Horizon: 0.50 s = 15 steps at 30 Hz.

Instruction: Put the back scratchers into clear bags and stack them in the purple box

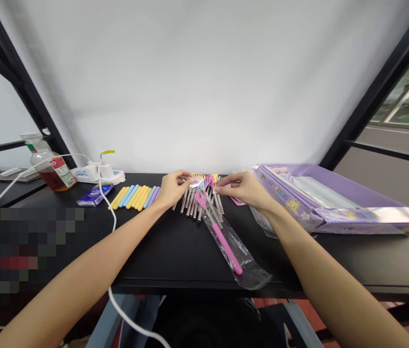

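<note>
Curled, part-closed fingers are shown on the left hand (171,189) and right hand (242,189), any grip being untellable, over fanned steel-stemmed utensils (199,205), spread apparently for easy reach on the black worktop (161,256), with a pink-handled utensil in a clear plastic sleeve (227,249) lying just below.

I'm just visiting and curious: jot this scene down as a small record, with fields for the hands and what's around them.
Left hand: at the metal rods, grip unclear
Right hand: at the other side of the metal rods, grip unclear
Beside hands: pink-handled utensil in a clear plastic sleeve
Surface: black table
Rest: pastel handles in a row; purple box; bottle of amber liquid; power strip
</note>
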Each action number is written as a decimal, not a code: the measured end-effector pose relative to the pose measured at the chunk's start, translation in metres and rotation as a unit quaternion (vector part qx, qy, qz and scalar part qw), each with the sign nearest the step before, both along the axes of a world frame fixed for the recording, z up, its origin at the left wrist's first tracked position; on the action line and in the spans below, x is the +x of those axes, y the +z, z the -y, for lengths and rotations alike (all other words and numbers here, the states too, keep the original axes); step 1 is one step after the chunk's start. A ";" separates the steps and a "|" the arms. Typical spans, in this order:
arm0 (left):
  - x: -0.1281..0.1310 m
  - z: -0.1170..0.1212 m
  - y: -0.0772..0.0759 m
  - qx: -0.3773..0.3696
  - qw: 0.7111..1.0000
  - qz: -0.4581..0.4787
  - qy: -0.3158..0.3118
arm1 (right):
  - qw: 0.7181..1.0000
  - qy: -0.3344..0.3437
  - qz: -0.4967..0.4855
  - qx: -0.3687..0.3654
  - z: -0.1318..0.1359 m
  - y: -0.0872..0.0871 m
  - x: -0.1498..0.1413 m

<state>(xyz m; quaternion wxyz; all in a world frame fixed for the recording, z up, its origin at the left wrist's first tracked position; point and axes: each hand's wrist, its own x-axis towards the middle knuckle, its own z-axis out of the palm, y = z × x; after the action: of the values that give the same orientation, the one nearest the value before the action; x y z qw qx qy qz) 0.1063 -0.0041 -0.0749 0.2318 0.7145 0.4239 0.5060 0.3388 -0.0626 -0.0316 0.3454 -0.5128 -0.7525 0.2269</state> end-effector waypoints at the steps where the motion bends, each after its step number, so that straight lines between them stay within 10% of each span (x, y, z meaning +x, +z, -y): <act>1: 0.000 -0.001 0.000 0.002 1.000 0.000 0.004 | 1.000 -0.005 -0.029 -0.007 -0.001 -0.002 -0.001; 7: 0.006 -0.014 -0.003 -0.018 0.997 0.067 -0.022 | 0.988 -0.008 -0.151 0.014 -0.012 -0.015 -0.014; 15: 0.009 -0.022 -0.006 -0.138 0.961 0.215 -0.104 | 0.996 0.071 -0.026 0.053 -0.043 0.004 -0.030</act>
<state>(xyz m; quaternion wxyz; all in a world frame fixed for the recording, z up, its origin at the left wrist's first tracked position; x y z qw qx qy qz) 0.1149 0.0176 -0.0812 0.4650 0.5903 0.3535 0.5571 0.3083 -0.0192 -0.0277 0.3745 -0.4327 -0.7888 0.2245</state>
